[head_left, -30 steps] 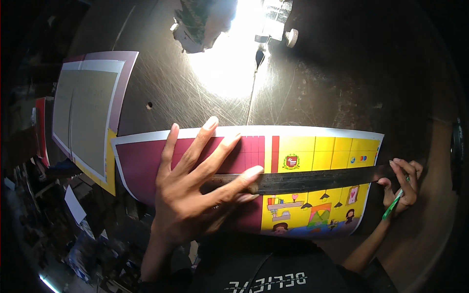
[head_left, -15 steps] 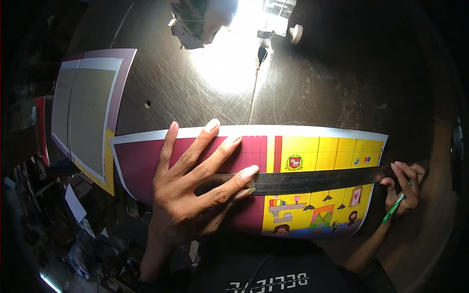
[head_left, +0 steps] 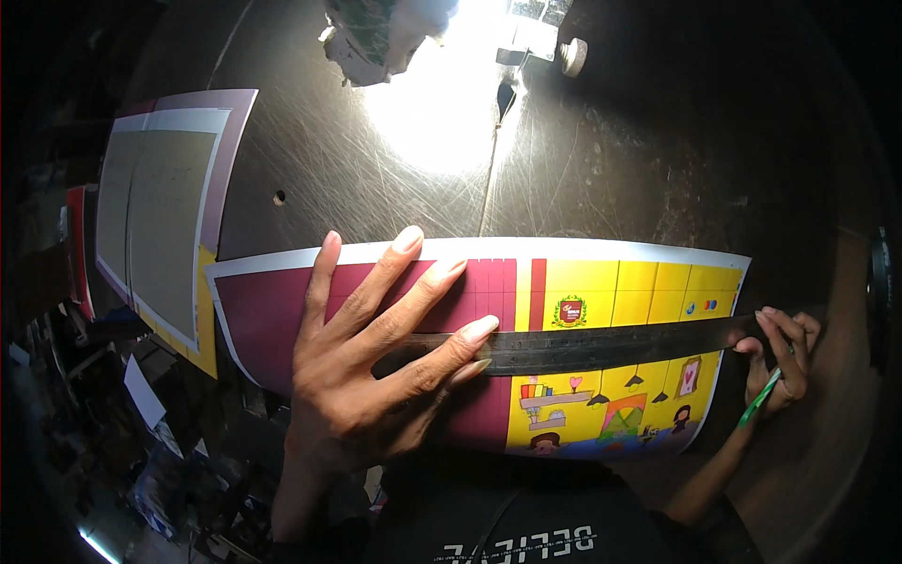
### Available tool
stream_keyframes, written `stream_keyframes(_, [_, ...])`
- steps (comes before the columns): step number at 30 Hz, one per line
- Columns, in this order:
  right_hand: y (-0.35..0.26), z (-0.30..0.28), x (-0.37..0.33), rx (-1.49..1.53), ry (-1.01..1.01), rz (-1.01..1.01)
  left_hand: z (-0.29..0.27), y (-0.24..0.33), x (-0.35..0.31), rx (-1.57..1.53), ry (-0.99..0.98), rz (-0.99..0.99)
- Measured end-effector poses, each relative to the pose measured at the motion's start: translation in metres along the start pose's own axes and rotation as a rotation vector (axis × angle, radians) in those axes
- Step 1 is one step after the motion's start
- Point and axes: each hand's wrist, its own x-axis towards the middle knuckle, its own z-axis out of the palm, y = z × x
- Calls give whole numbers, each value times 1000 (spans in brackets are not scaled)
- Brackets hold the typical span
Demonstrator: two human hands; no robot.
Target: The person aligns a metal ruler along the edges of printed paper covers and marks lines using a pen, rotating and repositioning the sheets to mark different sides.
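Observation:
A large printed sheet, maroon on its left and yellow with drawings on its right, lies on the dark table with a white border round it. Across it runs a long dark ruler. My left hand is spread open over the maroon part, fingers apart, pressing on sheet and ruler. At the ruler's right end is my right hand, its fingers closed round a slim green-and-white stick, like a pen. The stick's tip is hidden behind the fingers, which are close to or touching the ruler's end.
To the left lies another sheet with a grey board on it. A bright lamp glares at the top, near a metal clamp with a knob. The scratched dark table has a small hole. Cluttered papers are at lower left.
Almost nothing differs. The whole view has shifted slightly; both hands, the ruler and the sheet keep nearly the same places relative to each other.

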Motion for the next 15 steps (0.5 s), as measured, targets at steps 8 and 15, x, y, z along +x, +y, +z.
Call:
stream_keyframes(8, [3, 0, -2, 33, -12, 17, 1, 1, 0, 0, -2, -5])
stream_keyframes(15, [3, 2, -4, 43, 10, 34, -1, 3, 1, 24, -19, -22])
